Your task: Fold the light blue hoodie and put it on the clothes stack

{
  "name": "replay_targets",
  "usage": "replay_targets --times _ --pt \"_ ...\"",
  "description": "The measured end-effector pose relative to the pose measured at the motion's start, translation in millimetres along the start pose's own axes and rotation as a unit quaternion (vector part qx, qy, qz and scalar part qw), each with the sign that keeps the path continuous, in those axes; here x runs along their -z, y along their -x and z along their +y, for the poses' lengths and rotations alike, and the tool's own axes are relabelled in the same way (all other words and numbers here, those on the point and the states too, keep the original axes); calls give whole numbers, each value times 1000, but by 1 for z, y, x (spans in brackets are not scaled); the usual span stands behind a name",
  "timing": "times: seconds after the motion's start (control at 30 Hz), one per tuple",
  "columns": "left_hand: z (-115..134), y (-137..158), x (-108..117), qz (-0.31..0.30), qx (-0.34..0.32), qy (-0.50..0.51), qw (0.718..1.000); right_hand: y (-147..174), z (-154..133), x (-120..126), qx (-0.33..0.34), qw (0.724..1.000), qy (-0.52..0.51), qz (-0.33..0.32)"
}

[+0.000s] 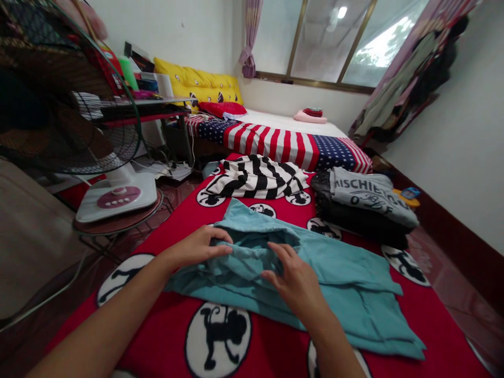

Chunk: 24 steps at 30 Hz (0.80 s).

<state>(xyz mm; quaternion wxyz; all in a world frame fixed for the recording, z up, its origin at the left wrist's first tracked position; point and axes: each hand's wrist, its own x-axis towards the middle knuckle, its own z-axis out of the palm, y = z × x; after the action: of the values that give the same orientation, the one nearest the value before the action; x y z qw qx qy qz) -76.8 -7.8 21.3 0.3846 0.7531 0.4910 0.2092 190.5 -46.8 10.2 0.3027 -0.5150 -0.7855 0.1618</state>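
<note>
A teal garment (346, 268) lies spread over a red blanket, with its gathered opening towards the middle of the view and two long flat parts running to the right; they look like trouser legs. At the left of this opening, my left hand (200, 245) holds the edge between thumb and fingers. My right hand (293, 275) grips the near edge further right, its fingers over the opening and its thumb on the outer cloth. Part of the cloth under both hands is hidden.
The red blanket (165, 325) has monkey prints. Beyond lies a black-and-white striped cloth (255, 176); to the right, folded clothes with a grey printed shirt (366, 191) on top. A fan (118, 197) stands on a stool at left. A bed (271, 142) is at the back.
</note>
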Motion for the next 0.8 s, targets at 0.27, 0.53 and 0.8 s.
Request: replay_targets --times 0.27,0.53,0.8 --pt "2 0 -7 71 -41 -105 991 10 32 21 -34 987 147 -51" --pt "18 -14 -59 147 -164 -216 951 12 19 12 41 980 130 143" --pt "17 -42 -103 143 -102 -310 934 9 63 -33 84 967 239 -1"
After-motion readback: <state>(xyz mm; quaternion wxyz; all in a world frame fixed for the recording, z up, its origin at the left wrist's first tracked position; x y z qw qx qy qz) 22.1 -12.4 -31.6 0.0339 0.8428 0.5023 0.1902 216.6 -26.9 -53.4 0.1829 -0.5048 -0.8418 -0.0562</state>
